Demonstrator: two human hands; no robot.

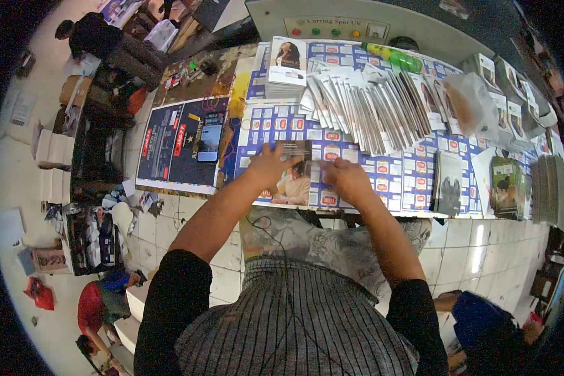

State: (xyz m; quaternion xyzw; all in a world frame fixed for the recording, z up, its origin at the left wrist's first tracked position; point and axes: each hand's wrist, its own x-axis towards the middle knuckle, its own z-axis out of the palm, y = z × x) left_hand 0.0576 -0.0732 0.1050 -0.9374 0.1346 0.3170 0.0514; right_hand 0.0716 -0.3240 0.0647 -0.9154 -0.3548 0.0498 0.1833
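My left hand (pixel 268 164) and my right hand (pixel 344 178) both grip a flat printed carton sheet (pixel 292 182) with a portrait picture, held over the near edge of the table (pixel 413 188). The left fingers pinch its upper left part, the right fingers its right edge. Just beyond the hands a fanned row of several folded cartons (pixel 370 106) lies across the table. A neat stack of the same cartons (pixel 286 69) stands at the back left of that row.
A phone (pixel 209 143) lies on a dark printed sheet (pixel 178 144) at the left. A green bottle (pixel 395 58), a clear plastic bag (pixel 473 103) and more carton stacks (pixel 514 182) sit to the right. A machine panel (pixel 332 28) is behind. People stand or crouch at far left.
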